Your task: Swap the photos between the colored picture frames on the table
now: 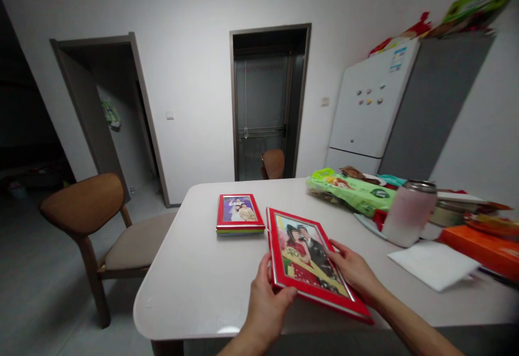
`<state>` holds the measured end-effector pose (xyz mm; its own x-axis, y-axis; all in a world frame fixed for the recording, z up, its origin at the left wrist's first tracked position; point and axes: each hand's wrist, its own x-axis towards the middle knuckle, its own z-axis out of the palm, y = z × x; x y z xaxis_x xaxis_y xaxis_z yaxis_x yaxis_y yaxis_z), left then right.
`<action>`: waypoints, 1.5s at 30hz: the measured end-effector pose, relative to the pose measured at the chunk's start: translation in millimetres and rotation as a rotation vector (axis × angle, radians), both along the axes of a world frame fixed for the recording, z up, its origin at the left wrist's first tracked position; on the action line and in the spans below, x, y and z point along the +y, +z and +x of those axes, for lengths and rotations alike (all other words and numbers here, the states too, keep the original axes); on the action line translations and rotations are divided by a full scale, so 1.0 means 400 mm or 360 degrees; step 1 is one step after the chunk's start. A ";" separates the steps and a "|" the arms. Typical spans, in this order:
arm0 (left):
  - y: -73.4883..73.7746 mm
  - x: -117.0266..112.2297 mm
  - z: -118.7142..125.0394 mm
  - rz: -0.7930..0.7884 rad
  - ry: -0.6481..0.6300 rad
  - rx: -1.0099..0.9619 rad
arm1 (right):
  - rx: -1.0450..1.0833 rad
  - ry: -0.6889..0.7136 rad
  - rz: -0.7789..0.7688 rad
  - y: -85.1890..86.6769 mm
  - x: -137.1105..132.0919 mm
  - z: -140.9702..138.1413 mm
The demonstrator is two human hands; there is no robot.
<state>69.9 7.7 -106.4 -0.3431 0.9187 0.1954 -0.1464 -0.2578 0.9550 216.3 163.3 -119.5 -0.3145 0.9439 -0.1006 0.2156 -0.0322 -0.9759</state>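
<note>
A red picture frame (310, 253) with a silver inner edge is held tilted over the near side of the table. It shows a photo of a couple, one in red and one in a dark suit. My left hand (267, 302) grips its lower left corner, thumb on the front and fingers along the edge. On its right edge my right hand (354, 269) is closed, fingertips reaching over the front; its thumb is hidden. Just beyond, a second red picture frame (240, 213) lies face up, with something yellow-green under it, showing a wedding couple on purple.
On the table (194, 280), to the right, stand a green snack package (357, 191), a pinkish-white jar (410, 215), white paper (436, 264) and an orange box (482, 248). A wooden chair (85, 205) is at the left, a fridge (365, 107) at the back right.
</note>
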 end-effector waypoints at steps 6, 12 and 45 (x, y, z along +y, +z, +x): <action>-0.066 0.084 0.082 -0.0257 -0.0021 0.0812 | -0.1064 0.0107 0.0641 -0.024 0.157 0.124; -0.081 0.119 0.106 -0.0502 0.0002 0.1417 | -0.1354 0.0046 0.0770 -0.038 0.187 0.142; -0.012 -0.068 -0.187 0.0094 0.0742 -0.0377 | -0.0024 0.0609 0.0793 0.064 -0.226 -0.349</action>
